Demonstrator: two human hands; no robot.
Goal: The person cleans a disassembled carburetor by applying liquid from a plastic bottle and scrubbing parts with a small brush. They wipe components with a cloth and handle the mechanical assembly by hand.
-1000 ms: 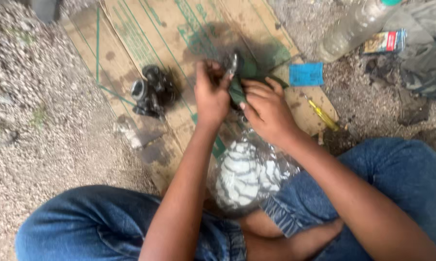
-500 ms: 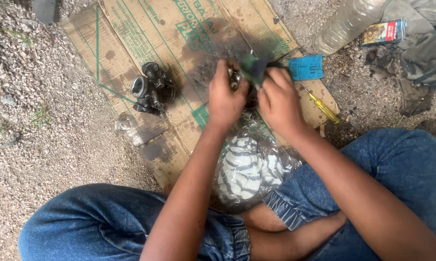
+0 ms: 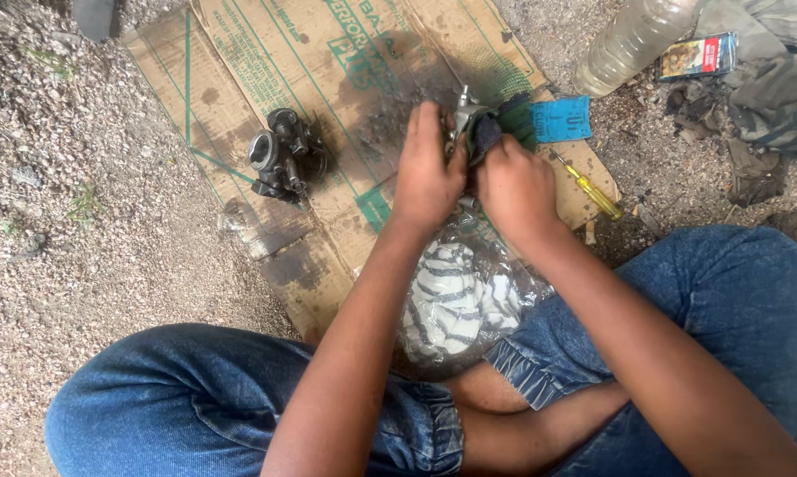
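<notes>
- The cardboard sheet (image 3: 239, 79) is showing brown with green lines.
- The screwdriver (image 3: 593, 190) is showing a yellow handle.
- The striped cloth (image 3: 456, 300) is showing white with dark bands.
- The jeans (image 3: 734, 300) are showing blue.
- The small card (image 3: 562, 119) is showing blue.

left hand (image 3: 426, 172) + right hand (image 3: 515, 187): gripping metal part (image 3: 465, 113) | dark rag (image 3: 487, 132) on it | over cardboard (image 3: 239, 79)

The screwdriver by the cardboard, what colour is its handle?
Yellow. The screwdriver shows in the head view, right of the hands.
</notes>
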